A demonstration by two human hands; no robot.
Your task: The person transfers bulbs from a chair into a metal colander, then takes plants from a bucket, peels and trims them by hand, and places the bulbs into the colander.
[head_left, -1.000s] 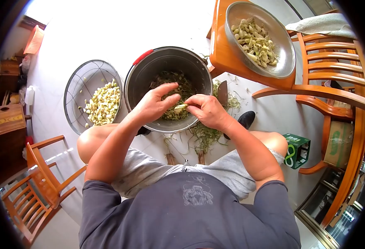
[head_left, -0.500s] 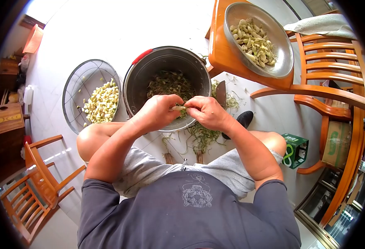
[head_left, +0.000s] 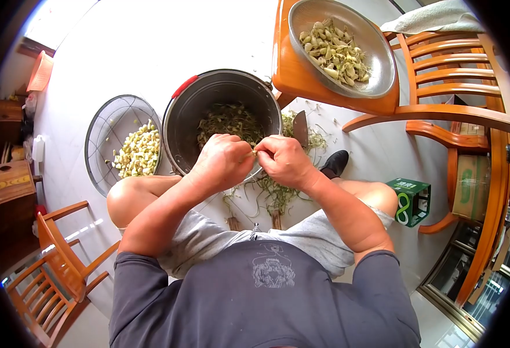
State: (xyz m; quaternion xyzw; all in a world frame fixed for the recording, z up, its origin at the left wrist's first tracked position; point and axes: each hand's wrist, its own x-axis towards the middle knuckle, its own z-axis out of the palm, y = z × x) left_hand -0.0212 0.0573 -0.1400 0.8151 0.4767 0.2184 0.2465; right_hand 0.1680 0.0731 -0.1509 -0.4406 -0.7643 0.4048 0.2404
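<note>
Over the near rim of a dark bucket [head_left: 177, 130], my left hand [head_left: 223, 161] and my right hand [head_left: 286, 161] meet, fingertips pinched together. Between them is a small pale onion-like bulb [head_left: 254, 152], mostly hidden by the fingers. Stringy peelings and stalks [head_left: 229, 120] lie in the bucket. To its left, a wire-mesh basket [head_left: 95, 162] holds a heap of cleaned whitish bulbs [head_left: 137, 153]. At upper right, a metal colander [head_left: 382, 65] contains bulbs with skins and stringy ends [head_left: 334, 52].
The colander rests on an orange wooden chair [head_left: 286, 72]. A broad blade [head_left: 300, 129] stands by the bucket's right side, near green trimmings [head_left: 278, 194] on the floor. A green box [head_left: 410, 202] sits beyond my right knee. Another wooden chair [head_left: 64, 252] is at lower left.
The view has shifted slightly, so the colander and chair appear further left. My fingers have closed in tighter around the bulb, and less of it shows.
</note>
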